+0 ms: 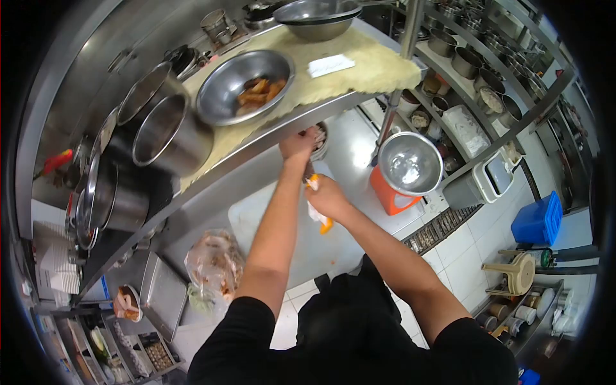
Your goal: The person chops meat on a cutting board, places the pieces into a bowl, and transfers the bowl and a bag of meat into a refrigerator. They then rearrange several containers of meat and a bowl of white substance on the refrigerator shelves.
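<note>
My left hand (298,144) reaches under the edge of the steel shelf, beside a round container (320,142) with pale pieces in it; its fingers are partly hidden, and what they hold is not visible. Closed around a yellow-orange and white item, perhaps a cloth (317,215), is my right hand (328,197). A narrow dark thing shows between the two hands, too small to make out. Below them lies a white cutting board (256,215) on the steel counter.
A steel bowl (218,90) with orange-brown pieces stands on the cloth-covered shelf (366,70), near deep pots (172,138). Right of my hands, a steel bowl (410,163) rests on an orange container (390,196). A plastic bag (215,264) lies left of the board.
</note>
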`<state>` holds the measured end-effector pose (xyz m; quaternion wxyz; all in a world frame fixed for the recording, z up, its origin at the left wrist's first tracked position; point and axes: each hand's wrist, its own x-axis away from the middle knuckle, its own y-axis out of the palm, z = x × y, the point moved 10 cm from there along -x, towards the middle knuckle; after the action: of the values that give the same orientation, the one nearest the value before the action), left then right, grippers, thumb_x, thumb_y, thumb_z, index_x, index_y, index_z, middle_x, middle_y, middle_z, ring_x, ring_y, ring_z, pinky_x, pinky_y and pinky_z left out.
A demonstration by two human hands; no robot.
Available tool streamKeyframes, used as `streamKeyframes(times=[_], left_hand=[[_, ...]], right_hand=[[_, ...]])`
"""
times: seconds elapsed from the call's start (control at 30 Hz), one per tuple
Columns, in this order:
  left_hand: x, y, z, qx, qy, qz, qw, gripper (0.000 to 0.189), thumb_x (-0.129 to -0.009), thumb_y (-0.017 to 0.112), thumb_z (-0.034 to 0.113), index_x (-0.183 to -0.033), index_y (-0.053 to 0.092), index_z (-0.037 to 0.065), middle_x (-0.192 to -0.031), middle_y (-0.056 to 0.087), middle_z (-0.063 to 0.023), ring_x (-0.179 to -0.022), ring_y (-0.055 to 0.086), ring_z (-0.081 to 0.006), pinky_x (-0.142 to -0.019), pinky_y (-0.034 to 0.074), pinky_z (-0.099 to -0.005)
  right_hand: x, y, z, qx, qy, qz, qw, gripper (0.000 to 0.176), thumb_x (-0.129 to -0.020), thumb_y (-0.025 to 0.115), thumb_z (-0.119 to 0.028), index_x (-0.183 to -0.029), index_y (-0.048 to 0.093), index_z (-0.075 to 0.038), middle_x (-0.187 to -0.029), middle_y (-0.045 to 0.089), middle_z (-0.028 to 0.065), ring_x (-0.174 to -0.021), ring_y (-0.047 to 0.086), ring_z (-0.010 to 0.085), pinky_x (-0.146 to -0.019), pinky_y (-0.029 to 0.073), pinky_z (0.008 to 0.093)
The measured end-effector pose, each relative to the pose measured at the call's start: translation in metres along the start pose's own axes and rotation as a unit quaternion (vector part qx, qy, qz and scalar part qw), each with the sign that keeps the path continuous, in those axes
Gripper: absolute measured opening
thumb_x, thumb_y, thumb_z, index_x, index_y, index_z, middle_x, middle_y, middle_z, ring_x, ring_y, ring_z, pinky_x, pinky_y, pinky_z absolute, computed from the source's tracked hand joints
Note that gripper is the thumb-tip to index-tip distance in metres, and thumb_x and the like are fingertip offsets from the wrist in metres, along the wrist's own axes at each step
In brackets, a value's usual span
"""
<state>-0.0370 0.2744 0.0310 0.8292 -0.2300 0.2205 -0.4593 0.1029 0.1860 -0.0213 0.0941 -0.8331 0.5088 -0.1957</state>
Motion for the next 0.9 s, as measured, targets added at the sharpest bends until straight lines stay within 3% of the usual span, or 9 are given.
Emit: streamKeyframes(times=[0.1,0.13,0.23,0.33,0.4,0.5,0.67,0.9], left_hand=[[-0.065,0.046,-0.035,-0.122,0.153,0.001,0.981,0.041,-0.093,0.062,0.038,-0.117,0.069,0.006,-0.13,0.064,-0.0174,-0.118,0.06,-0.0353,-0.102,0.045,-0.0427],[-0.06,0.039,-0.02,-0.103,0.192,0.037,0.975,0.045,-0.097,0.054,0.044,-0.12,0.068,0.007,-0.127,0.066,-0.0159,-0.121,0.058,-0.0355,-0.106,0.041,-0.0438],[-0.074,0.058,-0.036,-0.128,0.265,0.102,0.95,0.046,-0.097,0.056,0.044,-0.124,0.067,0.008,-0.125,0.067,-0.0167,-0.123,0.057,-0.0358,-0.107,0.04,-0.0445],[-0.064,0.067,-0.026,-0.159,0.148,-0.038,0.975,0.047,-0.097,0.056,0.047,-0.124,0.067,0.011,-0.123,0.068,-0.016,-0.117,0.06,-0.0367,-0.101,0.045,-0.0454],[-0.047,0.06,-0.003,-0.201,0.173,-0.042,0.963,0.047,-0.097,0.055,0.051,-0.122,0.069,0.013,-0.121,0.068,-0.0158,-0.113,0.062,-0.0363,-0.096,0.048,-0.046],[-0.042,0.076,-0.031,-0.181,0.104,-0.136,0.968,0.051,-0.099,0.05,0.055,-0.13,0.065,0.017,-0.123,0.068,-0.0152,-0.117,0.062,-0.0353,-0.098,0.048,-0.0455],[-0.032,0.09,-0.043,-0.281,0.159,-0.24,0.915,0.057,-0.103,0.039,0.056,-0.149,0.045,0.023,-0.138,0.06,-0.0135,-0.129,0.056,-0.0329,-0.105,0.045,-0.0424],[-0.027,0.072,-0.035,-0.276,0.169,-0.271,0.907,0.062,-0.105,0.034,0.054,-0.152,0.04,0.014,-0.147,0.053,-0.014,-0.134,0.051,-0.0341,-0.11,0.041,-0.0409]], right_hand=[[-0.035,0.002,0.013,-0.058,0.01,-0.042,0.997,0.035,-0.085,0.064,-0.022,-0.106,0.061,0.005,-0.092,0.07,0.0252,-0.085,0.07,0.0383,-0.077,0.054,0.045],[-0.032,-0.004,0.018,-0.06,0.026,-0.039,0.997,0.034,-0.086,0.063,-0.022,-0.106,0.062,0.005,-0.092,0.07,0.0236,-0.083,0.07,0.0365,-0.075,0.054,0.0436],[-0.004,-0.017,0.046,-0.059,0.045,-0.067,0.995,0.032,-0.088,0.062,-0.022,-0.105,0.062,0.005,-0.091,0.07,0.0226,-0.083,0.07,0.0367,-0.076,0.054,0.0435],[0.05,-0.033,0.076,-0.056,0.048,-0.065,0.995,0.032,-0.09,0.062,-0.024,-0.105,0.062,0.004,-0.09,0.07,0.0229,-0.084,0.07,0.0392,-0.076,0.054,0.0451],[0.083,-0.043,0.088,-0.037,0.047,-0.069,0.996,0.033,-0.09,0.063,-0.027,-0.105,0.061,0.003,-0.089,0.07,0.0254,-0.085,0.069,0.0427,-0.077,0.054,0.0467],[0.123,-0.057,0.104,0.045,0.061,-0.082,0.994,0.036,-0.09,0.065,-0.028,-0.107,0.059,0.003,-0.088,0.068,0.0283,-0.085,0.068,0.0457,-0.077,0.054,0.0488],[0.157,-0.069,0.115,0.152,0.094,-0.139,0.974,0.04,-0.089,0.066,-0.026,-0.113,0.055,0.003,-0.084,0.069,0.0292,-0.083,0.068,0.047,-0.076,0.055,0.0526],[0.155,-0.068,0.107,0.324,-0.014,-0.112,0.939,0.034,-0.087,0.068,-0.025,-0.108,0.054,-0.003,-0.085,0.07,0.0218,-0.082,0.071,0.0395,-0.073,0.056,0.0503]])
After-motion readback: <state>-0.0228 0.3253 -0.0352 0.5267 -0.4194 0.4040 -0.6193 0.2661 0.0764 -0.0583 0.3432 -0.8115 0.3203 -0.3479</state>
